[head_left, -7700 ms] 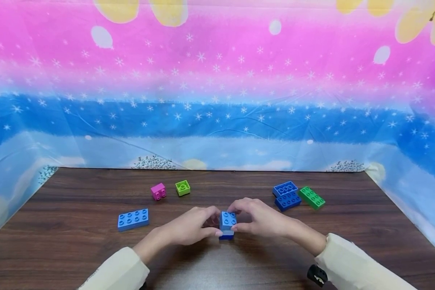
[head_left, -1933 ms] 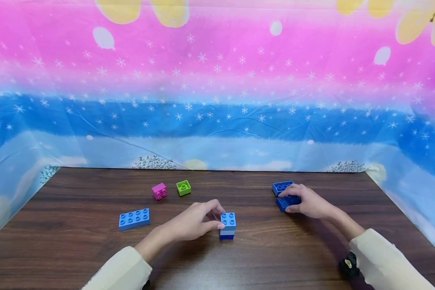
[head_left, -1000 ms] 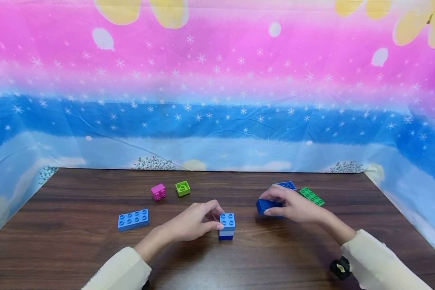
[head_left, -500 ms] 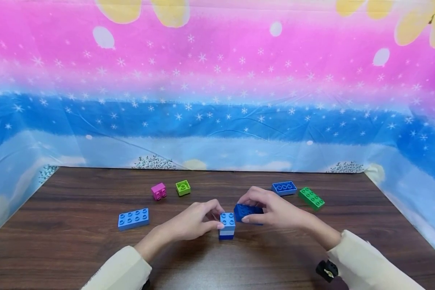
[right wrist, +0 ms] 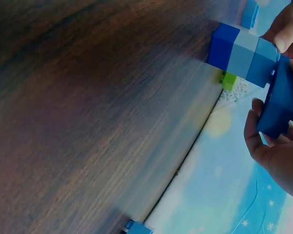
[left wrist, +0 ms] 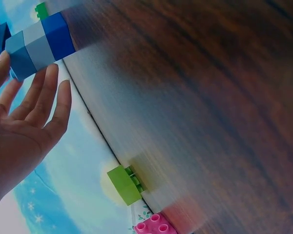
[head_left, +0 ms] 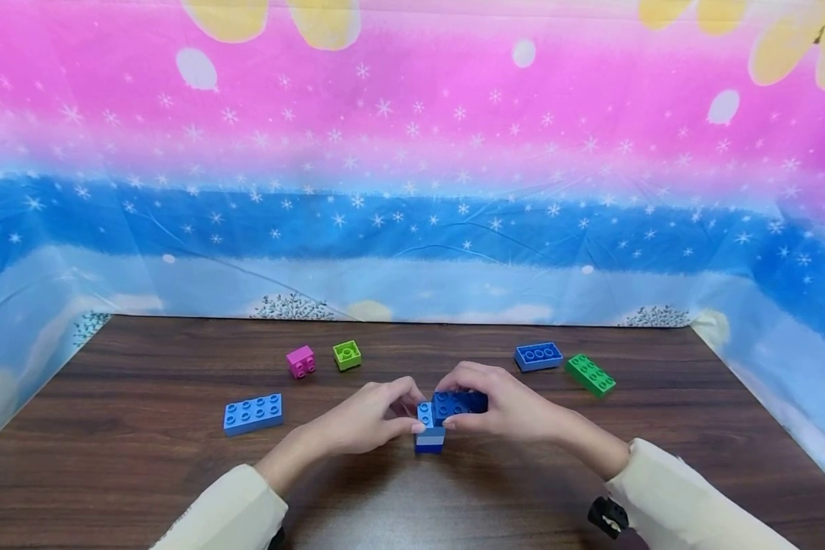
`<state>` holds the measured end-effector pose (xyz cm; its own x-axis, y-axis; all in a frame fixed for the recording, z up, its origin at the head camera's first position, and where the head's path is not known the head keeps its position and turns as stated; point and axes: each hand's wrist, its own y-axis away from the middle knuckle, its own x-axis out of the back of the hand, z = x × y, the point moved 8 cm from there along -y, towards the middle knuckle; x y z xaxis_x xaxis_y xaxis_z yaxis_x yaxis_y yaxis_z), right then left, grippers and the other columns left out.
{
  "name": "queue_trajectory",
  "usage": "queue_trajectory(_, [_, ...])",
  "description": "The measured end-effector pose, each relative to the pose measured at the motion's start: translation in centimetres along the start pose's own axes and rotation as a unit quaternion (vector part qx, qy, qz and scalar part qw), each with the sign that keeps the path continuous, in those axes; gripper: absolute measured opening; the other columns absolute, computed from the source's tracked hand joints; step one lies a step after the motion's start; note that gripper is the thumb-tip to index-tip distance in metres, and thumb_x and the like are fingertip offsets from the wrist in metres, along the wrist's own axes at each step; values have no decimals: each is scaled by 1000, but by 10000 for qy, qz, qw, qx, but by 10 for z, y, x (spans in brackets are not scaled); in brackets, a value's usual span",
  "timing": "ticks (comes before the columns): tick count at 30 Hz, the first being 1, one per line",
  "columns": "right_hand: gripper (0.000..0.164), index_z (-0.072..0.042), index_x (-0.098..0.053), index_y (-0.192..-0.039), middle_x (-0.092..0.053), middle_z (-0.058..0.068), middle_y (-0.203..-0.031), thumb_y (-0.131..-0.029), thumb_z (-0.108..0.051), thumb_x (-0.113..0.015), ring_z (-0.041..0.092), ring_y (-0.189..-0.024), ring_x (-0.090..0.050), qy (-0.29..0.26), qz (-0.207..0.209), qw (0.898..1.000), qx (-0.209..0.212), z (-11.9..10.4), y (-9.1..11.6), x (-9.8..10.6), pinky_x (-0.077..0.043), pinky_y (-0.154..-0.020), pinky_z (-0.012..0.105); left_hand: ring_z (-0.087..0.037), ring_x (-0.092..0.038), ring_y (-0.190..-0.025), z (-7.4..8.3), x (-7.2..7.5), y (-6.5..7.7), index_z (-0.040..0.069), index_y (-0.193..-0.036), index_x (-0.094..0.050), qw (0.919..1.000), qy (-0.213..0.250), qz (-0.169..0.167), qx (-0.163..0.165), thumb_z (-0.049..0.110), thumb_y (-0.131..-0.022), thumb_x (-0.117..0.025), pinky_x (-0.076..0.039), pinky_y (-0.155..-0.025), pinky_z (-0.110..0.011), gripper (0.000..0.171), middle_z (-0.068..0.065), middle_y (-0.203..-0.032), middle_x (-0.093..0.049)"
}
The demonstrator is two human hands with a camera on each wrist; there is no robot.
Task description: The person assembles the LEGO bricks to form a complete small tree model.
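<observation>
A small tower of toy building bricks (head_left: 429,440) stands upright at the table's middle, royal blue at the bottom, pale blue between, light blue on top. My left hand (head_left: 367,422) steadies it from the left, thumb and fingertips pinching the top brick. In the left wrist view the tower's side (left wrist: 37,46) shows all three layers. My right hand (head_left: 512,405) grips a long dark blue eight-stud brick (head_left: 454,405), studs up, one end over the tower's right-hand studs. The right wrist view shows this brick's underside (right wrist: 278,107) right at the top studs, its other end jutting out unsupported.
A light blue long brick (head_left: 253,415) lies on the left. Behind it are a pink brick (head_left: 301,362) on its side and an upturned lime brick (head_left: 347,356). An upturned blue brick (head_left: 538,357) and a green brick (head_left: 590,375) lie back right, before the patterned cloth (head_left: 412,229).
My right hand has taken the dark blue brick from beside the upturned blue one and carried it left onto the tower's top. My left hand has stayed at the tower.
</observation>
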<state>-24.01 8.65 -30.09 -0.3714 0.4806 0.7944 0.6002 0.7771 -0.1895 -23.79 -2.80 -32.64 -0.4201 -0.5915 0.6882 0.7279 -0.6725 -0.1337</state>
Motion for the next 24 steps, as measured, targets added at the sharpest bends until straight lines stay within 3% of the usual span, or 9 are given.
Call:
queue_trajectory(10, [30, -9, -58, -112, -58, -1, -102, -86, -22, -65, 10, -87, -54, -2, -53, 9999, -108, 1, -2, -1, -47, -74, 26, -15, -60, -84, 1, 0, 0, 6, -99, -55, 10000, 18, 50, -79, 16, -88, -61, -48, -73, -25, 16, -2, -89, -63])
queue_trajectory(24, [30, -11, -59, -111, -58, -3, -103, -84, -21, -67, 9, -88, -55, -188, 20, 9996, -228, 6, -1, -2, -48, -74, 26, -16, -60, -85, 1, 0, 0, 6, -100, -54, 10000, 35, 10, 29, 16, -89, -61, -48, -73, -26, 16, -2, -90, -63])
